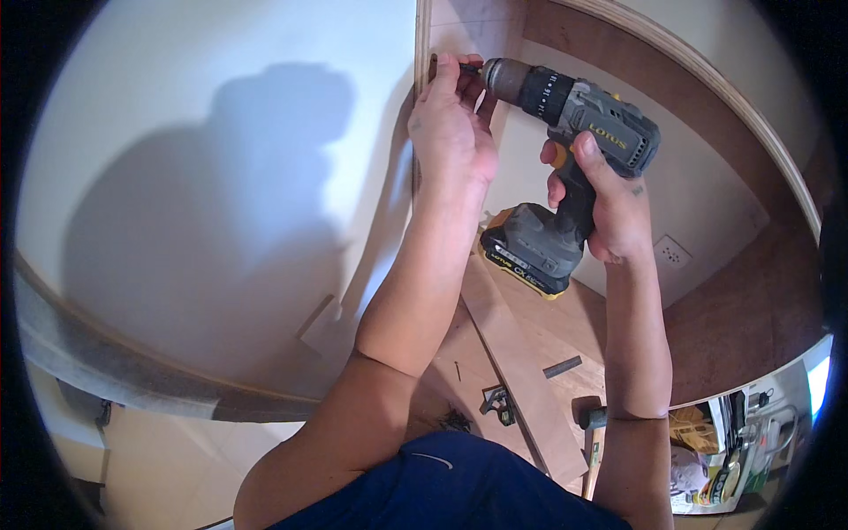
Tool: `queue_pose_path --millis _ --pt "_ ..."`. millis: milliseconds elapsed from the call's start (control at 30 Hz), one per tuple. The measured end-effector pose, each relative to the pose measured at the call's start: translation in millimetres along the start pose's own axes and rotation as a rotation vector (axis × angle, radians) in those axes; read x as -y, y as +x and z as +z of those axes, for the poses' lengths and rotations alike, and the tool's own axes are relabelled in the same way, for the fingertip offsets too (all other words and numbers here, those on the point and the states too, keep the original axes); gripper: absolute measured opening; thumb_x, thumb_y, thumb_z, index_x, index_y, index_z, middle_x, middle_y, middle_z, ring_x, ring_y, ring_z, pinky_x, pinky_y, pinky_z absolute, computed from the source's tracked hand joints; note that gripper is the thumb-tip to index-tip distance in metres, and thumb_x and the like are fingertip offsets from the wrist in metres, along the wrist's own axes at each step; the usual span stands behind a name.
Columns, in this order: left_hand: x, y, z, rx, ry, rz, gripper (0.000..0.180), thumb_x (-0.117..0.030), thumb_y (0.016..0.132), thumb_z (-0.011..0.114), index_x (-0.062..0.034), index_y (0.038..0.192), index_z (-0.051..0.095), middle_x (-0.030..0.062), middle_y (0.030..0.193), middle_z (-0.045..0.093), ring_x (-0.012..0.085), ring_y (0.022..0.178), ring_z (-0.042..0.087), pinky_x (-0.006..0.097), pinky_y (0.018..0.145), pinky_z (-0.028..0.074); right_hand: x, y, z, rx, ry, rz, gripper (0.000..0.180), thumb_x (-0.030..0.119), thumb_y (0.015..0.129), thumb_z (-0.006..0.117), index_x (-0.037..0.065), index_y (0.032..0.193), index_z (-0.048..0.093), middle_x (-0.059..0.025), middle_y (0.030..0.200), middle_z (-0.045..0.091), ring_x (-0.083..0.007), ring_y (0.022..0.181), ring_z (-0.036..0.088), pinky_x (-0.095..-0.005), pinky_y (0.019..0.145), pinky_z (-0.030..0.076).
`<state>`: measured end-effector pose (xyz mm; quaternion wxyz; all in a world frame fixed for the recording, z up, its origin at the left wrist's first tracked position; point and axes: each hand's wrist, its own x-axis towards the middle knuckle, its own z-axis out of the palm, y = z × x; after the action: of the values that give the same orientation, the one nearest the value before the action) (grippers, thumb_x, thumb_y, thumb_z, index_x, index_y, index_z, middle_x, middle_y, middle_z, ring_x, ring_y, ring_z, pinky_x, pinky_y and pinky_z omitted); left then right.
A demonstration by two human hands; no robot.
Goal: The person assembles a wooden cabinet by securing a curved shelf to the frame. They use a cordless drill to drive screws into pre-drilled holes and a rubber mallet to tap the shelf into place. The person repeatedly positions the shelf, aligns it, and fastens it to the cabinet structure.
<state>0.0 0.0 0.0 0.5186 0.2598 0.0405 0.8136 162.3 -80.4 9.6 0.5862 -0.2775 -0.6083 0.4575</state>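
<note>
My right hand (609, 190) is wrapped around the handle of a grey and black cordless drill (609, 124), with a finger at its yellow trigger. The drill lies tilted, its chuck aimed left at the wooden upright, and its battery hangs at the lower left. Just ahead of the chuck, my left hand (455, 132) is closed at the fingertips around a small dark piece by the bit. The fingers partly cover it, so I cannot make out its kind. The left fingertips are close against the plywood upright (423, 44).
Below lie a wooden strip (521, 362), a dark pile of screws (456, 420), a lone screw (458, 371), a combination square (499, 404) and a hammer (594, 420). A wall outlet (672, 252) is behind the drill. A curved wooden frame edge (751, 102) encloses the right side.
</note>
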Motion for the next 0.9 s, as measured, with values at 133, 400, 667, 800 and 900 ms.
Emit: queue_pose_path --millis 133,400,667,800,900 --pt "-2.6 -2.8 3.7 -0.022 -0.012 -0.001 0.023 -0.032 0.106 0.06 -0.0099 0.111 0.066 0.0036 0.102 0.072 0.0182 0.1 0.065 0.041 0.094 0.044 0.4 0.9 0.8 0.004 0.004 -0.003 0.034 0.034 0.097 0.075 0.004 0.112 0.068 -0.009 0.094 0.072 -0.0135 0.064 0.061 -0.0297 0.059 0.052" --pt "-2.9 -2.9 1.9 -0.019 -0.002 -0.015 0.025 -0.032 0.106 0.06 -0.0079 0.108 0.067 0.0052 0.102 0.071 0.0193 0.097 0.065 0.04 0.09 0.047 2.9 -2.2 4.9 -0.014 -0.01 0.013 0.031 0.034 0.097 0.075 0.005 0.109 0.069 -0.0073 0.092 0.072 -0.0134 0.064 0.061 -0.0294 0.059 0.051" --pt "-20.5 -21.8 19.8 -0.066 -0.015 -0.002 0.034 -0.038 0.107 0.056 -0.0056 0.11 0.066 0.0046 0.105 0.067 0.0177 0.102 0.061 0.039 0.096 0.045 8.7 -6.8 7.6 0.029 -0.041 -0.001 0.033 0.035 0.097 0.075 0.005 0.11 0.07 -0.0075 0.096 0.074 -0.0121 0.065 0.061 -0.0296 0.06 0.052" --pt "-24.9 -54.0 5.8 -0.073 0.025 -0.084 0.046 -0.043 0.109 0.05 -0.0017 0.127 0.06 0.0075 0.114 0.065 0.0206 0.11 0.059 0.04 0.102 0.043 16.9 -10.6 1.7 0.054 -0.041 0.013 0.036 0.035 0.098 0.074 0.004 0.116 0.069 -0.0093 0.105 0.075 -0.0107 0.069 0.062 -0.0303 0.065 0.055" --pt "-18.3 -105.5 -41.6 -0.093 0.189 -0.107 0.053 -0.045 0.109 0.047 0.001 0.134 0.057 0.01 0.121 0.063 0.0216 0.113 0.059 0.039 0.104 0.043 14.2 -2.6 3.2 0.072 -0.005 0.011 0.039 0.036 0.098 0.074 0.004 0.119 0.068 -0.0094 0.107 0.075 -0.0108 0.071 0.062 -0.0305 0.067 0.055"
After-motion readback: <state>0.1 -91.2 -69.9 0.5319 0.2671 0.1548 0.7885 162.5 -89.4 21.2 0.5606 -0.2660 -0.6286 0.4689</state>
